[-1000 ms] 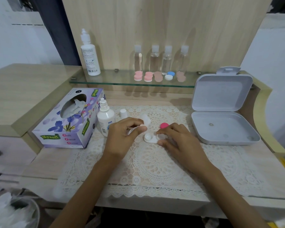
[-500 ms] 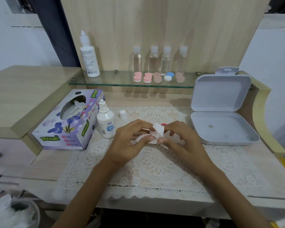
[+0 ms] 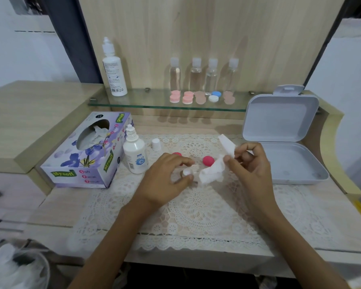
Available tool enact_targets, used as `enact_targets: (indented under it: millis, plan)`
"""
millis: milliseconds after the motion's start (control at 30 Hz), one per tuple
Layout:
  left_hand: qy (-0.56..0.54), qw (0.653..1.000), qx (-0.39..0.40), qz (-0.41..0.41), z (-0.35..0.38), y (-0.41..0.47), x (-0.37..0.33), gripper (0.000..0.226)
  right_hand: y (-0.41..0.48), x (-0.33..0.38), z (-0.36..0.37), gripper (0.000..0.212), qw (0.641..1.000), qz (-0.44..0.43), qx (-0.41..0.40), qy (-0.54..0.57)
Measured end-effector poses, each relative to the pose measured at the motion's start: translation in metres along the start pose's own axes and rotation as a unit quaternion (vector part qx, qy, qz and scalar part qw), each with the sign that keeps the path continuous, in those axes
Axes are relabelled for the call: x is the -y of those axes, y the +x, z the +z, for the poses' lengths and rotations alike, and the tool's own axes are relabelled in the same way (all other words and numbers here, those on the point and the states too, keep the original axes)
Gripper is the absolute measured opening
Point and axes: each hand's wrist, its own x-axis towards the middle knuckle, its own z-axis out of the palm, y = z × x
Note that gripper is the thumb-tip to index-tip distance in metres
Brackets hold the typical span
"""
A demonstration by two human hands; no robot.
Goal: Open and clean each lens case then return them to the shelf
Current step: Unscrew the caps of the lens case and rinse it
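My left hand (image 3: 165,178) holds a white lens case (image 3: 187,172) over the lace mat, its fingers curled around it so most of the case is hidden. My right hand (image 3: 250,165) pinches a crumpled white tissue (image 3: 214,170) that hangs down next to the case. Two red caps lie on the mat, one cap (image 3: 208,160) between my hands and the other cap (image 3: 176,154) just behind my left fingers. Several closed lens cases (image 3: 188,98) in pink, beige and blue-white sit on the glass shelf (image 3: 133,104).
A tissue box (image 3: 86,155) stands at the left, with a small solution bottle (image 3: 134,155) and its loose white cap (image 3: 156,144) beside it. An open grey box (image 3: 283,142) sits at the right. A tall bottle (image 3: 113,69) and several clear bottles (image 3: 203,75) stand on the shelf.
My right hand has pulled the tissue up and to the right, away from the case. My left hand has closed around the case, and both red caps now show.
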Motion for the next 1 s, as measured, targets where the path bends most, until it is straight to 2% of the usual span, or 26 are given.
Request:
enact_targets:
  millis: [133, 200, 267, 367, 433, 567, 633, 767, 900, 1000]
  plan:
    - [0.032, 0.999, 0.007, 0.018, 0.002, 0.001, -0.001, 0.035, 0.0, -0.001, 0.0, 0.011, 0.999, -0.017, -0.01, -0.033]
    - [0.027, 1.0, 0.007, 0.013, 0.001, 0.001, -0.001, 0.034, -0.002, -0.001, 0.0, 0.005, 0.995, -0.026, -0.006, -0.093]
    - [0.025, 1.0, 0.011, 0.012, 0.001, 0.001, -0.002, 0.033, -0.003, -0.004, 0.003, 0.009, 0.983, -0.047, 0.019, -0.174]
    - [0.016, 1.0, 0.016, 0.009, 0.0, 0.001, -0.002, 0.033, -0.002, -0.012, 0.005, 0.009, 0.939, -0.109, 0.094, -0.312]
    - [0.006, 1.0, 0.016, 0.005, -0.001, 0.001, -0.003, 0.033, -0.002, -0.018, 0.005, 0.017, 0.902, -0.149, 0.131, -0.385]
    - [-0.006, 1.0, 0.011, -0.005, -0.001, 0.001, -0.004, 0.031, -0.004, -0.022, 0.007, 0.021, 0.839, -0.203, 0.148, -0.482]
    - [-0.012, 1.0, 0.011, -0.01, -0.002, 0.001, -0.005, 0.028, -0.005, -0.022, 0.009, 0.024, 0.821, -0.21, 0.146, -0.51]
    - [-0.017, 1.0, 0.009, -0.013, -0.002, 0.001, -0.005, 0.028, -0.005, -0.019, 0.011, 0.029, 0.819, -0.182, 0.151, -0.522]
    - [-0.016, 1.0, 0.008, -0.017, -0.002, 0.001, -0.005, 0.028, 0.0, -0.02, 0.009, 0.015, 0.844, -0.154, 0.174, -0.484]
    - [-0.015, 1.0, 0.005, -0.019, -0.001, 0.001, -0.006, 0.028, 0.004, -0.02, 0.008, 0.012, 0.858, -0.128, 0.182, -0.463]
